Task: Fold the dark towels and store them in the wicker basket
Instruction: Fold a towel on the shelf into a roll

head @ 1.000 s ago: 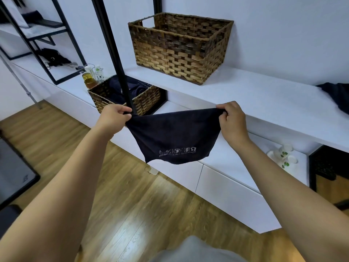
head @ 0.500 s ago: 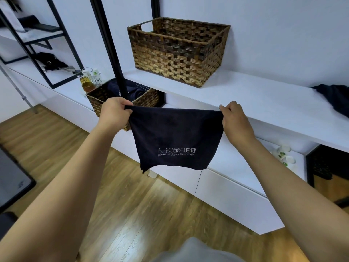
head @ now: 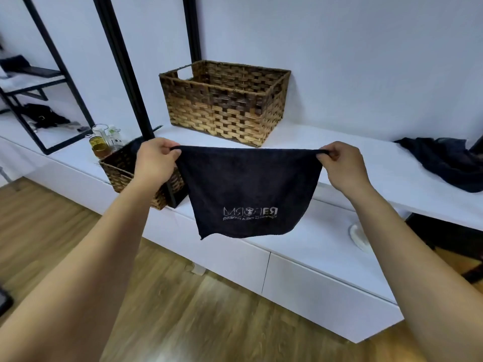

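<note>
A dark towel [head: 248, 189] with a pale mirrored logo hangs flat in the air in front of the white shelf. My left hand [head: 156, 163] pinches its upper left corner and my right hand [head: 339, 165] pinches its upper right corner, so the top edge is stretched taut. Behind it on the shelf stands a large wicker basket [head: 224, 103], open at the top, with nothing visible inside. Another crumpled dark towel [head: 444, 163] lies on the shelf at the right.
A smaller wicker basket [head: 120, 173] with dark cloth in it sits on the lower white cabinet [head: 313, 257] at the left, beside glass bottles [head: 100, 142]. Black frame posts [head: 122, 69] rise from the shelf. A wooden floor [head: 183, 309] lies below.
The view has tilted down, so the large basket sits lower in frame. Both hands have spread and lifted the towel, which now hangs flatter in front of the shelf edge.
</note>
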The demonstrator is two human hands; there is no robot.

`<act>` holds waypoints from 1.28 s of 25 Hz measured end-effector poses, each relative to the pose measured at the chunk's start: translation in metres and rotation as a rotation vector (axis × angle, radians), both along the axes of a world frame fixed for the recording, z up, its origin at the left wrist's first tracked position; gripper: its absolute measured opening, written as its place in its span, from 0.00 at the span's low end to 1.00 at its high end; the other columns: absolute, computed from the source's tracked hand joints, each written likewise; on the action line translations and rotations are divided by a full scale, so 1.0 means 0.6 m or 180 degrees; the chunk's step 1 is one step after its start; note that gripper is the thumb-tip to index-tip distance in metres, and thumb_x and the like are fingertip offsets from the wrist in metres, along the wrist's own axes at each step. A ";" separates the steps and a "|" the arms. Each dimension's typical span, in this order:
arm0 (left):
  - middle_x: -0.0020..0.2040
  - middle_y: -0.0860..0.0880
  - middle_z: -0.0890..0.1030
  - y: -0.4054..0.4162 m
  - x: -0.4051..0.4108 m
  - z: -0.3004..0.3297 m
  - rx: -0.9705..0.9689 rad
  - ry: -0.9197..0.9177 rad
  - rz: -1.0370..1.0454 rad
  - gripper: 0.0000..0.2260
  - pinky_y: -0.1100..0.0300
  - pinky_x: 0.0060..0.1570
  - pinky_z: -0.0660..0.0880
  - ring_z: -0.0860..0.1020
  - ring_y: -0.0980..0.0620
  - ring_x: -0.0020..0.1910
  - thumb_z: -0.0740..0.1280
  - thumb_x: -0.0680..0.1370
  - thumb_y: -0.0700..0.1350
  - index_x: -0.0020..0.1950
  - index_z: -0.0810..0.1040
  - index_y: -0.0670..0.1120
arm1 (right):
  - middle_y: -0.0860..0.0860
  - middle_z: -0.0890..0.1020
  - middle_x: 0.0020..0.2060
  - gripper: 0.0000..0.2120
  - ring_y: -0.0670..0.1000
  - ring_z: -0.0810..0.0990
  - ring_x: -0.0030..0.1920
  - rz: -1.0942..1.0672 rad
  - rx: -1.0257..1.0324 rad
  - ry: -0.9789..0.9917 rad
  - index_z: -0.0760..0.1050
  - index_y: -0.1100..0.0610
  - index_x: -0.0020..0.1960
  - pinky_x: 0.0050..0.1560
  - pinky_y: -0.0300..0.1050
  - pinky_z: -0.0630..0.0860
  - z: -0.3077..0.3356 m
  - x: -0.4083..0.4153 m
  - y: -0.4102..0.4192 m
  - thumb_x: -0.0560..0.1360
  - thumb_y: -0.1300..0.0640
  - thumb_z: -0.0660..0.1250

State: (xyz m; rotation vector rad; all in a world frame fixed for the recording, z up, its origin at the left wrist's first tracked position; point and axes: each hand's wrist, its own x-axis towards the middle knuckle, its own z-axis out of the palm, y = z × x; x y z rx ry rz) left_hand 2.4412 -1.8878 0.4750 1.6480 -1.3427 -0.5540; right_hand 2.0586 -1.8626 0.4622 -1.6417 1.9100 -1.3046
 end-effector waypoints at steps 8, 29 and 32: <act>0.46 0.53 0.82 -0.058 -0.089 0.088 -0.0522 -0.0158 -0.0485 0.03 0.60 0.46 0.78 0.80 0.51 0.43 0.70 0.80 0.46 0.51 0.81 0.48 | 0.42 0.75 0.38 0.04 0.41 0.73 0.38 -0.0703 -0.0818 -0.0708 0.83 0.50 0.50 0.47 0.41 0.72 0.055 -0.064 0.025 0.77 0.54 0.70; 0.53 0.44 0.84 -0.399 -0.521 0.102 0.0038 0.1300 -0.1565 0.08 0.55 0.47 0.81 0.85 0.47 0.50 0.64 0.83 0.42 0.62 0.71 0.45 | 0.54 0.86 0.39 0.13 0.51 0.82 0.35 -0.1207 -0.0288 -0.1529 0.74 0.59 0.64 0.35 0.41 0.78 0.085 -0.391 -0.212 0.81 0.57 0.65; 0.70 0.45 0.75 -0.430 -0.558 -0.046 0.1001 -0.0046 -0.2073 0.24 0.55 0.63 0.72 0.75 0.46 0.66 0.68 0.81 0.49 0.74 0.66 0.46 | 0.54 0.82 0.58 0.23 0.55 0.82 0.58 -0.0610 0.1341 -0.0437 0.72 0.55 0.72 0.62 0.50 0.78 -0.016 -0.414 -0.246 0.78 0.51 0.69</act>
